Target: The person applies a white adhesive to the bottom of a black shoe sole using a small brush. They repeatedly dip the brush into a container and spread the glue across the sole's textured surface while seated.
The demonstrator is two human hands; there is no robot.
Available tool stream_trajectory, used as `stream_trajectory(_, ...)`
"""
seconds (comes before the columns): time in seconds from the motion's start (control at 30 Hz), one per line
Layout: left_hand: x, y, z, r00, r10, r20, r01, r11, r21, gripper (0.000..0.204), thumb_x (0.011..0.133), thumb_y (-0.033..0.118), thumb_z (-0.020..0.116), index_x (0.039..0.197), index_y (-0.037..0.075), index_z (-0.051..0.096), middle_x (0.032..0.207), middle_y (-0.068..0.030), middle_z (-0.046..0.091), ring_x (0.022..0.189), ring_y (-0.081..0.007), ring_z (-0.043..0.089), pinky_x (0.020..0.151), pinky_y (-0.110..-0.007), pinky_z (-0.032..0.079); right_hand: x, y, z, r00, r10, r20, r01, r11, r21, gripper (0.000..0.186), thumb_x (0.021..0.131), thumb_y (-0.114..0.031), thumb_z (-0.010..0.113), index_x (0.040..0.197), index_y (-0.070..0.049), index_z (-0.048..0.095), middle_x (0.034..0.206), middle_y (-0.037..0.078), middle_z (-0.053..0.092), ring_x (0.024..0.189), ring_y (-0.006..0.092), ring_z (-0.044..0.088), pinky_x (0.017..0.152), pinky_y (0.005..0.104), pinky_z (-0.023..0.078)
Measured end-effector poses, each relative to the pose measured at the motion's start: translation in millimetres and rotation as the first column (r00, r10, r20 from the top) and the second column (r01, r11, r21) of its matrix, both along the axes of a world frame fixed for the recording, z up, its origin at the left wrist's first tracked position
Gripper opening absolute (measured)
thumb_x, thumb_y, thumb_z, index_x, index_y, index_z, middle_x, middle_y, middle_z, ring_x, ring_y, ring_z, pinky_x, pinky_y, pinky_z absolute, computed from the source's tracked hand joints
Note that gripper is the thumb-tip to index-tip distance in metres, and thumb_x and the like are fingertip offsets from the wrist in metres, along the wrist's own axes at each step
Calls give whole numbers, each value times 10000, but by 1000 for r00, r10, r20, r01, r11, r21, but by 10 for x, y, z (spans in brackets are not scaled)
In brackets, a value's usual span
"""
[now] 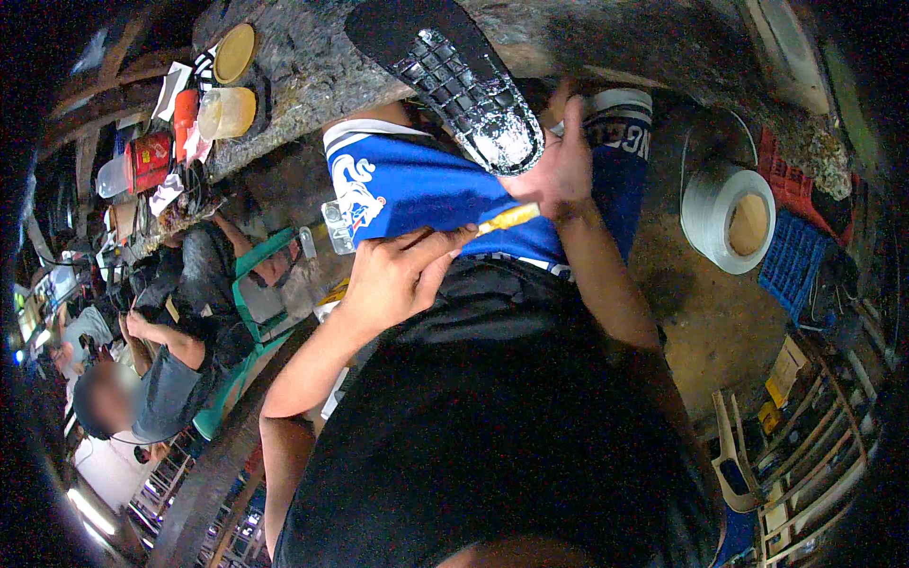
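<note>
Cluttered workbench [312, 76], dirt floor [720, 322], tape roll [727, 216]

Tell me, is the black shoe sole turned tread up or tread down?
Tread up: the sole shows its grid pattern, held by the right hand.

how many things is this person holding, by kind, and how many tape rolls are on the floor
Black shoe sole, smeared with whitish glue, in the right hand: 1
Yellow-handled brush, in the left hand: 1
Large white tape roll on the floor: 1
Total: 3
</note>
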State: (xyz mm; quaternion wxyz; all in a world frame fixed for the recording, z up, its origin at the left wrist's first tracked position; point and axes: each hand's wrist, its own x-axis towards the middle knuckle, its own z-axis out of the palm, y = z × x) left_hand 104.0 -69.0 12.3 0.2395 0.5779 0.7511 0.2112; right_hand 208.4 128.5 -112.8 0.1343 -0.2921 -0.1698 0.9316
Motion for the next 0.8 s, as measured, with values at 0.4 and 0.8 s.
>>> stream_trajectory(0.4,-639,412,228,779,474,-411,-482,871,94,156,973,223,620,1055,142,725,715,-198,669,645,-383,684,573,-473,545,-101,14,110,980,-77,-181,9,937,-349,807,976,-730,235,1563,-194,374,1607,93,378,1498,329,293,1235,527,131)
stream_trajectory(0.8,-994,386,147,790,316,-526,-372,928,0,238,882,161,687,1102,73,707,922,-201,726,846,-391,711,737,-439,575,-17,22,-305,743,-192,-641,-194,855,-481,955,951,-787,203,1503,-36,417,1548,148,450,1452,323,377,1231,494,204)
